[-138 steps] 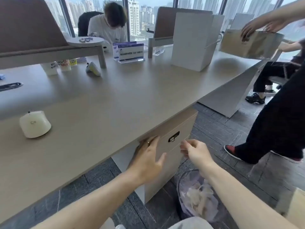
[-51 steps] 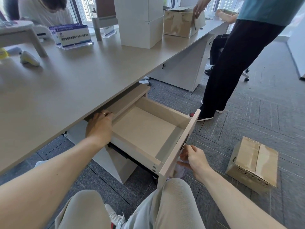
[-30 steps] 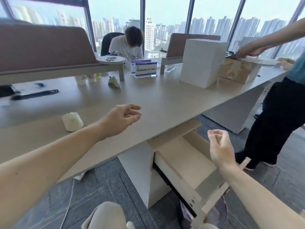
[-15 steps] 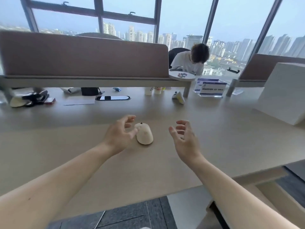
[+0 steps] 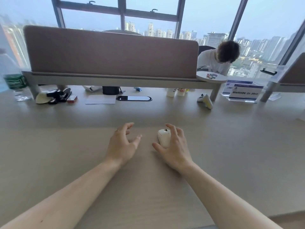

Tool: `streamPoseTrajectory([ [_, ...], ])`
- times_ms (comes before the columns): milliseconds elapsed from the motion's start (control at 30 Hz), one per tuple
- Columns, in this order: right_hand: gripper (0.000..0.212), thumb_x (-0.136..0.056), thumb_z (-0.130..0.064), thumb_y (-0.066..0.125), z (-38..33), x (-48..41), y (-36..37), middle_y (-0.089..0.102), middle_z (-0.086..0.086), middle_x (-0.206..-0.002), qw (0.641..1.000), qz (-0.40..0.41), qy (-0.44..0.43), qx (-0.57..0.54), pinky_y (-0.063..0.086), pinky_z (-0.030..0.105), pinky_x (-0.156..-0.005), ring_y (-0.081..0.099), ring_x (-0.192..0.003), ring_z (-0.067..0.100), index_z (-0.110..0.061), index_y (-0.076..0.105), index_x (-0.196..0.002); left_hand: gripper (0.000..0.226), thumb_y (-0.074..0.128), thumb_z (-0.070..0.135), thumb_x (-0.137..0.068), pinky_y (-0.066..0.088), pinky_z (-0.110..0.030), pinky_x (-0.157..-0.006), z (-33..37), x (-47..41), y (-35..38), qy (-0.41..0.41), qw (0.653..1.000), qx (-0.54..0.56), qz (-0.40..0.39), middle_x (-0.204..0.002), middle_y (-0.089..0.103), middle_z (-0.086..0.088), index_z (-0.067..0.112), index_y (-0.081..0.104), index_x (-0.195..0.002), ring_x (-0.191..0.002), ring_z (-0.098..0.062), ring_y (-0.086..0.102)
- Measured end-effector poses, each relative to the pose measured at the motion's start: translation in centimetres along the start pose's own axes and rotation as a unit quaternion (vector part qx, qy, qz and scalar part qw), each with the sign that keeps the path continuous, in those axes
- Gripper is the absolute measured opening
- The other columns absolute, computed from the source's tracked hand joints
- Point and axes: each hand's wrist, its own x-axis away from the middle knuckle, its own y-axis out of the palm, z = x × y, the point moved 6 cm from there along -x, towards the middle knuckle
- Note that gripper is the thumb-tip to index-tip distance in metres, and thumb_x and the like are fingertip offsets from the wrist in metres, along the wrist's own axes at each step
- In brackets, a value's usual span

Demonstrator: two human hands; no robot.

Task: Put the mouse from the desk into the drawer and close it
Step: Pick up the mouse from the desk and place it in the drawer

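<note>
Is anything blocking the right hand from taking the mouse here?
Nothing visible does. The right hand is cupped over the white mouse on the desk, fingers spread around it, not yet closed. The left hand hovers open beside it.

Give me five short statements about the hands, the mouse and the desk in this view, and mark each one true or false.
1. The right hand is curled around the small white computer mouse. True.
2. The left hand is holding the mouse. False: it is open and empty, apart from the mouse.
3. The mouse sits on the beige wooden desk. True.
4. The mouse already lies in the drawer. False: it is on the desk, and no drawer interior shows here.
5. A black phone lies flat at the far side of the desk, below the brown partition panel. True.
</note>
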Motion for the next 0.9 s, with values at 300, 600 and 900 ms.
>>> streamPoseTrajectory([
  [300, 0.058, -0.088, -0.039, 0.057, 0.9, -0.1, 0.5, 0.036, -0.007, -0.147, 0.998, 0.015, -0.034, 0.050, 0.047, 0.034, -0.099, 0.046, -0.132, 0.020, -0.035, 0.040, -0.144, 0.047, 0.077, 0.029, -0.082, 0.048, -0.028, -0.092, -0.6, 0.1, 0.2, 0.032, 0.999, -0.041, 0.010, -0.126, 0.064, 0.001, 0.021, 0.063, -0.126, -0.115, -0.017, 0.061],
  [600, 0.058, -0.090, -0.040, 0.054, 1.9, 0.7, -1.1, 0.034, -0.006, -0.152, 0.995, 0.007, -0.047, 0.089, 0.049, 0.035, -0.098, 0.046, -0.134, 0.022, -0.035, 0.041, -0.146, 0.051, 0.066, 0.039, -0.088, 0.038, -0.032, -0.107, -0.5, 0.2, 1.5, 0.045, 0.982, -0.178, -0.048, -0.140, 0.058, -0.003, 0.019, 0.058, -0.135, -0.130, -0.023, 0.051],
  [900, 0.053, -0.088, -0.028, 0.061, 5.5, 3.3, -8.2, 0.044, -0.007, -0.144, 0.996, 0.048, -0.032, 0.063, 0.042, 0.027, -0.098, 0.053, -0.124, 0.019, -0.030, 0.051, -0.140, 0.068, 0.030, 0.063, -0.096, 0.009, -0.041, -0.123, -0.3, 0.7, 3.6, 0.027, 0.929, -0.341, -0.144, -0.168, 0.019, 0.004, 0.033, 0.025, -0.156, -0.154, -0.019, 0.013],
])
